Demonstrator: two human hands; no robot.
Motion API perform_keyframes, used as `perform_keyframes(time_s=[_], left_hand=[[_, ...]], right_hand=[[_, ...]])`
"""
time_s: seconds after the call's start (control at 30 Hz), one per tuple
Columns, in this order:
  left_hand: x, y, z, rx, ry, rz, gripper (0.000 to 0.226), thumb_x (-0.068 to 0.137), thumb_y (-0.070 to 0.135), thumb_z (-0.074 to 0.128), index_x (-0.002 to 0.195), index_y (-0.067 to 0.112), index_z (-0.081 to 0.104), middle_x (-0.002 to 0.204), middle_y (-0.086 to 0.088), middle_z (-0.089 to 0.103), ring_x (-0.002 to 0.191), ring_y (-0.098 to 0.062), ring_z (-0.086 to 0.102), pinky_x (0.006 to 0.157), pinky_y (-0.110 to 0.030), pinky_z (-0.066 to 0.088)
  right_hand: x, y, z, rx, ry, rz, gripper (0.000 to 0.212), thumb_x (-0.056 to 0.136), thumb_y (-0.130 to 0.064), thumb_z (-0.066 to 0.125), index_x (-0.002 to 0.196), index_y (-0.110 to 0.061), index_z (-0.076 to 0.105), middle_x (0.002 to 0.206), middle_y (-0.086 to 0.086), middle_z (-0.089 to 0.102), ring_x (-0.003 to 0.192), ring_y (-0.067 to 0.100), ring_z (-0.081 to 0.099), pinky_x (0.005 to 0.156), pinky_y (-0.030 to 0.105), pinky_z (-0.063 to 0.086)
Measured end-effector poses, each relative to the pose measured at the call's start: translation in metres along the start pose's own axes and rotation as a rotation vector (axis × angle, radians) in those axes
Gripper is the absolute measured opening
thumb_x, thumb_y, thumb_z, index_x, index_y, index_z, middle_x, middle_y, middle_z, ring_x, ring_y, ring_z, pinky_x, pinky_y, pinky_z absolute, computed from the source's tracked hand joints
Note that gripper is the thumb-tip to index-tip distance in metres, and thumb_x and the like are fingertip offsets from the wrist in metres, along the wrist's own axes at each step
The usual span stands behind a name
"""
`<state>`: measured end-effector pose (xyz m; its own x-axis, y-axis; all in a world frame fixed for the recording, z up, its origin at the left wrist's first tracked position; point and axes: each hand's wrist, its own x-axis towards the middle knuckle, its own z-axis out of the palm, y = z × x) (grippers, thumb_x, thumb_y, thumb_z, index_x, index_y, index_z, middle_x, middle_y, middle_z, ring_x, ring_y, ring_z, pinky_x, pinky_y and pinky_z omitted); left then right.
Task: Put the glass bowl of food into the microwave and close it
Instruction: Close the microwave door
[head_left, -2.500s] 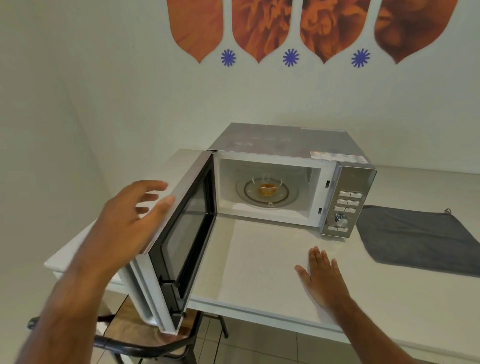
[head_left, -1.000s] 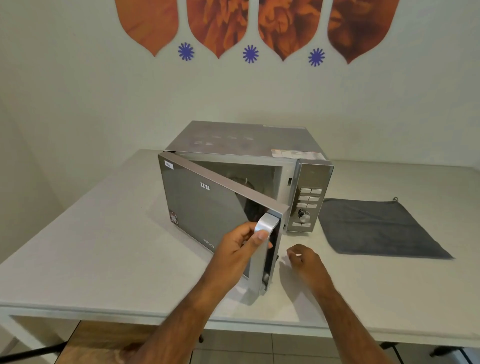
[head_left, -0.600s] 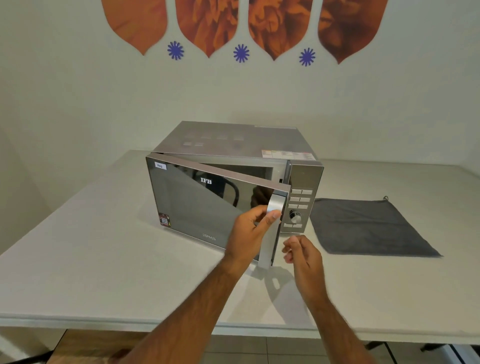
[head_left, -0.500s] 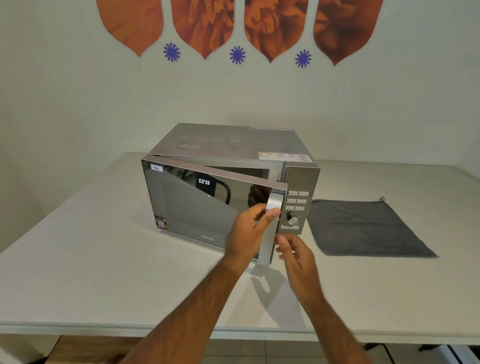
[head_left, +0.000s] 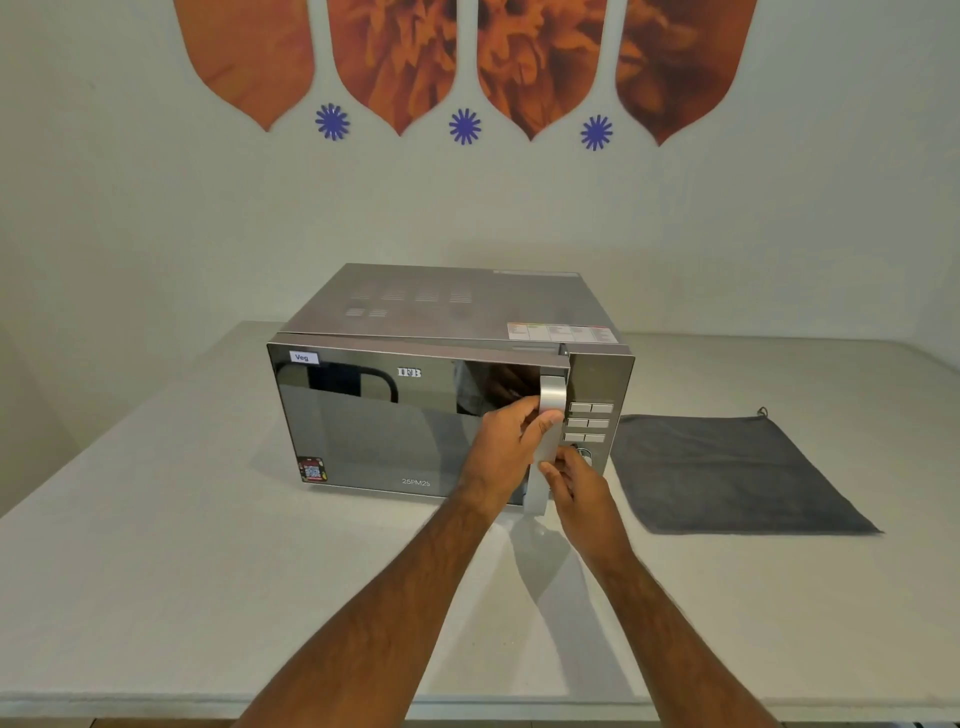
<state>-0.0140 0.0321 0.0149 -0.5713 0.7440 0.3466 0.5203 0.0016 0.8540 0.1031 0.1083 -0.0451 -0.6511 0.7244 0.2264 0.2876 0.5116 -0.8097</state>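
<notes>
Microwave (head_left: 452, 384): on the tabletop (head_left: 156, 545), door nearly flush.
Left hand (head_left: 506, 449): fingers wrapped around the door handle (head_left: 550, 400).
Right hand (head_left: 579, 488): fingers curled, touching the handle's lower part.
Glass bowl: hidden behind the door.

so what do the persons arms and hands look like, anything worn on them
Nothing worn shows. The left hand and right hand are bare: no gloves, rings or watch visible. Both forearms are bare up to the frame's bottom edge, with no sleeve, wristband or marking in sight.
</notes>
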Motion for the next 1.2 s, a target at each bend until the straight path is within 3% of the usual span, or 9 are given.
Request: perform_keyframes(time_s=[0.23,0.53,0.67,0.93,1.03,1.1,1.2], left_hand=[[0.015,-0.005,0.004,0.013,0.002,0.006,0.039,0.103,0.046,0.06,0.132,0.021,0.07,0.12,0.001,0.076,0.1,-0.024,0.075,0.086,-0.037,0.066],[0.023,-0.006,0.005,0.03,0.019,-0.009,0.041,0.102,0.046,0.061,0.134,0.021,0.069,0.124,0.001,0.075,0.111,-0.02,0.071,0.093,-0.036,0.064],[0.027,-0.005,0.005,0.062,0.024,0.001,0.039,0.103,0.043,0.061,0.133,0.02,0.069,0.124,0.0,0.076,0.11,-0.017,0.071,0.093,-0.029,0.062],[0.034,-0.001,0.006,0.067,0.034,-0.024,0.037,0.102,0.043,0.061,0.129,0.018,0.071,0.119,-0.001,0.076,0.104,-0.016,0.072,0.091,-0.032,0.064],[0.031,-0.002,0.008,0.073,0.032,-0.026,0.035,0.104,0.039,0.06,0.131,0.018,0.069,0.118,-0.001,0.075,0.1,-0.013,0.07,0.083,-0.025,0.064],[0.026,-0.003,0.009,0.07,0.011,-0.028,0.036,0.107,0.036,0.057,0.137,0.018,0.065,0.122,-0.003,0.074,0.104,-0.02,0.074,0.078,-0.028,0.066],[0.018,-0.001,0.012,0.099,0.011,-0.076,0.043,0.109,0.032,0.051,0.15,0.018,0.054,0.143,-0.007,0.066,0.128,-0.028,0.066,0.1,-0.041,0.061]], right_hand=[[0.014,0.006,0.002,-0.018,0.0,0.034,0.057,0.093,-0.061,0.04,0.131,-0.022,0.056,0.117,-0.009,0.064,0.104,0.018,0.067,0.1,0.037,0.055],[0.021,0.005,0.001,-0.027,-0.001,0.035,0.06,0.092,-0.062,0.04,0.133,-0.021,0.056,0.117,-0.01,0.063,0.103,0.015,0.064,0.1,0.034,0.053],[0.025,0.005,0.0,-0.038,-0.008,0.047,0.061,0.092,-0.061,0.04,0.131,-0.019,0.057,0.122,-0.004,0.067,0.105,0.017,0.066,0.102,0.037,0.054],[0.035,0.005,0.001,-0.047,0.003,0.06,0.058,0.094,-0.062,0.04,0.129,-0.02,0.058,0.123,0.002,0.07,0.107,0.02,0.067,0.104,0.044,0.056],[0.035,0.008,0.003,-0.056,0.012,0.06,0.057,0.095,-0.062,0.04,0.128,-0.021,0.058,0.12,0.001,0.07,0.105,0.019,0.068,0.102,0.045,0.057],[0.034,0.007,0.003,-0.057,0.01,0.058,0.056,0.096,-0.062,0.039,0.13,-0.022,0.057,0.123,0.001,0.069,0.108,0.02,0.067,0.103,0.045,0.056],[0.03,0.003,0.004,-0.075,0.011,0.065,0.048,0.102,-0.055,0.042,0.131,-0.021,0.056,0.126,0.003,0.069,0.112,0.021,0.067,0.104,0.043,0.056]])
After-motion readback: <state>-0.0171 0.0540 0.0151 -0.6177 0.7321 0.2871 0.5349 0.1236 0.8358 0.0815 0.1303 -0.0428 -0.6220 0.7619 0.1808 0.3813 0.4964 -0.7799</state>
